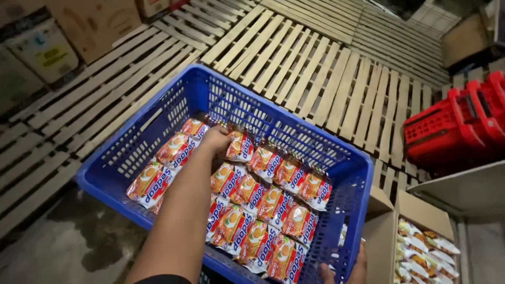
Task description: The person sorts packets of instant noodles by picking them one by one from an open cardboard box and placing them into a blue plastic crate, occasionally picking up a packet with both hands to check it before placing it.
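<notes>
Orange snack packets point(252, 202) lying in rows inside the blue crate point(158, 113) — middle of view. Left hand point(216, 139) down among packets at 11 o'clock, fingers curled, grip hidden — cannot tell. Right hand point(351, 267) clamped on crate rim at 5 o'clock. Cardboard box point(415, 210) of packets at 4 o'clock, red basket point(457, 129) at 2 o'clock, wooden pallets point(326, 68) underneath.

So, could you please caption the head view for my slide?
Left hand reaches among orange packets in a blue crate; right hand grips its rim.

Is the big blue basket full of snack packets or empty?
Partly full. The blue basket holds rows of orange packets covering most of its floor in one layer, well below the rim. The left hand reaches among them.
</notes>
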